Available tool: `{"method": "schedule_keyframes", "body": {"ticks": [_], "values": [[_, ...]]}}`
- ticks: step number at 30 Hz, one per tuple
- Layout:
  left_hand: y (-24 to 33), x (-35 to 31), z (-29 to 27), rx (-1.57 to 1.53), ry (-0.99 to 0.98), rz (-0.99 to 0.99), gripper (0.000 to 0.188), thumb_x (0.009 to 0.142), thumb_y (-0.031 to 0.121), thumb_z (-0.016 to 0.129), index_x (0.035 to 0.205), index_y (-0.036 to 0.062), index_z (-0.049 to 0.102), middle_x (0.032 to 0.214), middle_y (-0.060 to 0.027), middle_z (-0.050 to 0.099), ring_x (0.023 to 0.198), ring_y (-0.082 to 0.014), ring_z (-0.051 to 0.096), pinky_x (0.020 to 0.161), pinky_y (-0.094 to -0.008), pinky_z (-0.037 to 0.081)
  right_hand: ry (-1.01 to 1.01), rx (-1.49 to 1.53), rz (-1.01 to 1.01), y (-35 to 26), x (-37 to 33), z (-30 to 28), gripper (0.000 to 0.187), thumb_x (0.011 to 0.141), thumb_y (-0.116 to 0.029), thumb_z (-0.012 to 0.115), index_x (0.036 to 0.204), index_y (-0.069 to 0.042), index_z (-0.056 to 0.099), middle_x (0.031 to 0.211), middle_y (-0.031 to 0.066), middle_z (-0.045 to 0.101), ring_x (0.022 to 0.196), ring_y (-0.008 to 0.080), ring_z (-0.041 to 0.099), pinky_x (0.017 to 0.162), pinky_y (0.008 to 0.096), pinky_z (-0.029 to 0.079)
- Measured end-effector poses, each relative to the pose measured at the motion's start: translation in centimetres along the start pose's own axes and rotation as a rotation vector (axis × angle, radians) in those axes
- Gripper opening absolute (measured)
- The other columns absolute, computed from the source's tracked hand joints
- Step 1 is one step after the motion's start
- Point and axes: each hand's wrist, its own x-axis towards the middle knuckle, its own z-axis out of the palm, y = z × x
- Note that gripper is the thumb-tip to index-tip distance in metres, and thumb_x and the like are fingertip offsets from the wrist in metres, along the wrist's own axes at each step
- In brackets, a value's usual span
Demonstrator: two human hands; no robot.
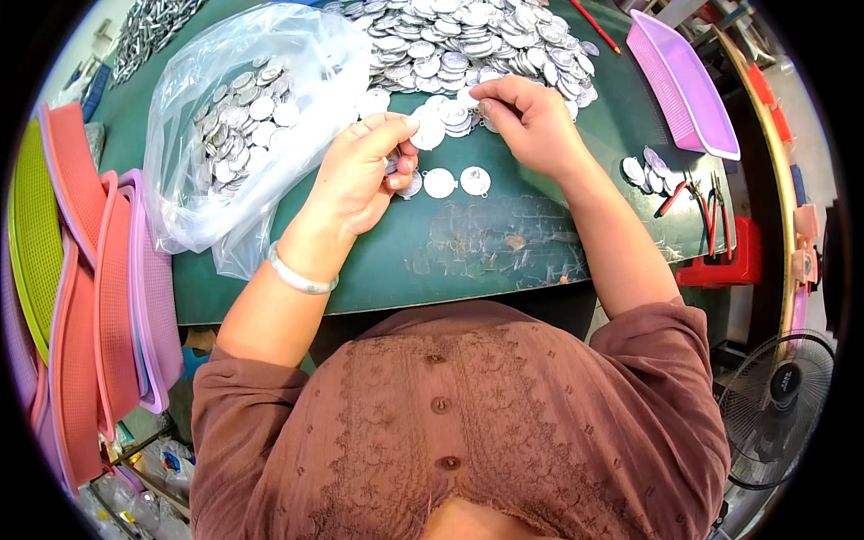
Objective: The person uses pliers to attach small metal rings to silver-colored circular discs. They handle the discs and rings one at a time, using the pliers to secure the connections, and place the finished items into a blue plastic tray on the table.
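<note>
My left hand is closed, with a round silver disc pinched at the thumb and more discs tucked in the curled fingers. My right hand pinches another small silver disc between thumb and forefinger at the near edge of a big heap of discs. Between the two hands lie several overlapping discs. Just below them, two single discs, a plain one and one with a raised pattern, rest flat on the green table. Each has a small loop on its rim.
Left of my hands, a clear plastic bag holds many discs. Pliers with red handles and a small disc pile sit at right, near a purple basket. Stacked baskets stand far left; a fan stands lower right.
</note>
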Motion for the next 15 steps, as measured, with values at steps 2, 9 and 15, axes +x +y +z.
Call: {"method": "schedule_keyframes", "body": {"ticks": [2,9,15], "values": [[-0.1,0.1,0.1,-0.005,0.009,0.017,0.014,0.080,0.017,0.057,0.074,0.0051,0.053,0.065,-0.0026,0.050,0.056,-0.0097,0.047,0.045,-0.0219,0.037,0.068,-0.080,-0.114,0.0,0.1,0.2,0.018,0.074,-0.013,0.061,0.090,-0.005,0.062,0.086,0.0101,0.059,0.083,0.0234,0.057,0.072,0.0351,0.045],[0.3,0.0,0.3,-0.002,0.096,-0.016,0.014,0.080,0.018,0.057,0.075,0.0054,0.053,0.071,-0.0031,0.051,0.059,-0.0110,0.050,0.050,-0.0213,0.041,0.116,-0.527,-0.436,0.4,1.1,1.1,0.021,0.070,-0.017,0.064,0.090,-0.009,0.062,0.090,0.0039,0.055,0.090,0.0235,0.050,0.077,0.0354,0.040],[0.4,-0.5,0.8,-0.010,0.086,-0.016,0.013,0.082,0.017,0.057,0.083,0.0045,0.054,0.073,-0.0036,0.054,0.059,-0.0109,0.052,0.046,-0.0187,0.040,0.041,-0.625,-0.401,0.1,0.6,1.4,0.025,0.068,-0.021,0.066,0.090,-0.010,0.062,0.092,0.0009,0.054,0.094,0.0208,0.047,0.081,0.0372,0.035]]}}
